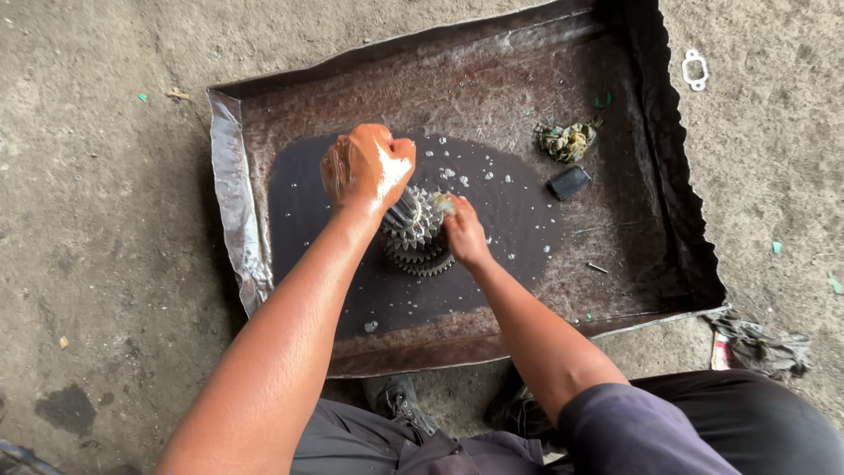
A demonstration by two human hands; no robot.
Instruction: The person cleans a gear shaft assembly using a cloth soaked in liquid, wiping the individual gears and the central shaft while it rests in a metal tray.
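Both hands work a stacked gear cluster (417, 231) standing in dark liquid in a dented metal tray (230, 167): the left hand (366, 167) is fisted around its upper shaft, hiding it, while the right hand (463, 232) pinches something small and pale against the teeth. Farther back lie a black block (569, 182) and a dirty rag wad (566, 140).

From my remote seat I see both of my forearms bare, wet and glistening, with no sleeves reaching near the wrists. My left hand (367, 167) and right hand (464, 234) wear no gloves, rings or watch. Back from the grip, dark grey trousers (703, 422) cover my legs, and dark laced shoes (397, 398) show beneath.
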